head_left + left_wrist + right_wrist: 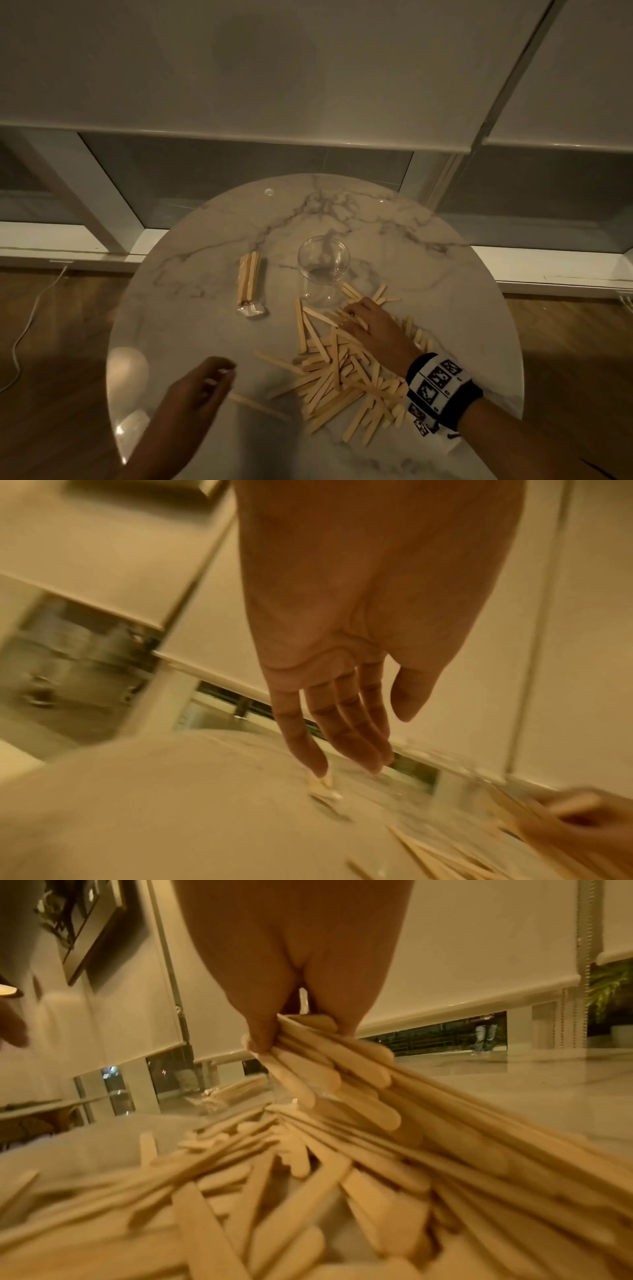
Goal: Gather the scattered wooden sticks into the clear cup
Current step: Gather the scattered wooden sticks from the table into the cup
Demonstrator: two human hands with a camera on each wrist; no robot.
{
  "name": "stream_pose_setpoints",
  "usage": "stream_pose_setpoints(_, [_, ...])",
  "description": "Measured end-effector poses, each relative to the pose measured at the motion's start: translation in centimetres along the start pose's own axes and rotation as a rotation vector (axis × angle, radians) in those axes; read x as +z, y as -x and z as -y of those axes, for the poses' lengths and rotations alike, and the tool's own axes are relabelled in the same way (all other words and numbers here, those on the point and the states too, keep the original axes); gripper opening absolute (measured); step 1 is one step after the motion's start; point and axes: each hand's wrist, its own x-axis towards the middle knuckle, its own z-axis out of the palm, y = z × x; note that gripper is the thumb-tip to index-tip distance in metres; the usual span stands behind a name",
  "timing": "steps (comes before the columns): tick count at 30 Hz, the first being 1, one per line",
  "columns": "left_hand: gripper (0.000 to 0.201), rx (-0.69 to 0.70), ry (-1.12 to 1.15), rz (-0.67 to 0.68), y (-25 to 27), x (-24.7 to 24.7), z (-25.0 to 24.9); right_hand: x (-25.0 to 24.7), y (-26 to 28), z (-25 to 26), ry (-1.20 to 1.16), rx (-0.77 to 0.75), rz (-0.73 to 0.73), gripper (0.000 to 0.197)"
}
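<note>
A heap of flat wooden sticks [337, 377] lies scattered on the round marble table [205, 325], right of centre. The clear cup [323, 270] stands upright just beyond the heap. My right hand [359, 318] lies on the far part of the heap beside the cup. In the right wrist view its thumb and fingers grip a bunch of sticks [318, 1053]. My left hand [212, 380] hovers over the table's near left with fingers straight and relaxed, holding nothing [346, 739]. A single stick [258, 406] lies just below it.
A wrapped bundle of sticks [249, 284] in clear plastic lies left of the cup. The table's edge curves close on the near left and right. Behind the table are a window sill and lowered blinds; a white cable [24, 329] runs on the wooden floor at left.
</note>
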Motion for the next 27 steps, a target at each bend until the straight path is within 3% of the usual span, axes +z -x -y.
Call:
stream_pose_setpoints(4, [0.014,0.134,-0.089,0.297,-3.9,5.2,-3.9,-0.5,-0.2,1.4,-0.27,0.039,-0.184,0.019])
stream_pose_setpoints(10, [0.068,0.067,0.103,0.416,-8.1,10.5,-7.8,-1.1,-0.6,3.8,-0.606,0.08,-0.247,0.012])
stream_pose_setpoints(14, [0.049,0.006,0.342,0.538,-8.5,11.3,-8.9,-0.8,-0.5,4.0,-0.802,0.201,-0.311,0.013])
stream_pose_setpoints(16, [0.036,-0.029,0.459,0.586,-8.2,11.3,-9.2,-0.5,-0.4,3.9,-0.832,0.243,-0.31,0.014])
stream_pose_setpoints(18, [0.035,-0.046,0.565,0.648,-7.7,11.3,-9.4,-0.1,-0.1,3.9,-0.821,0.246,-0.281,0.017])
stream_pose_setpoints(25, [0.023,-0.123,0.555,0.685,-7.0,10.8,-9.6,0.2,0.9,4.7,-0.686,0.219,-0.061,0.029])
stream_pose_setpoints(27, [0.018,-0.183,0.6,0.654,-7.0,10.5,-9.2,-0.3,1.3,4.9,-0.639,0.203,-0.021,0.025])
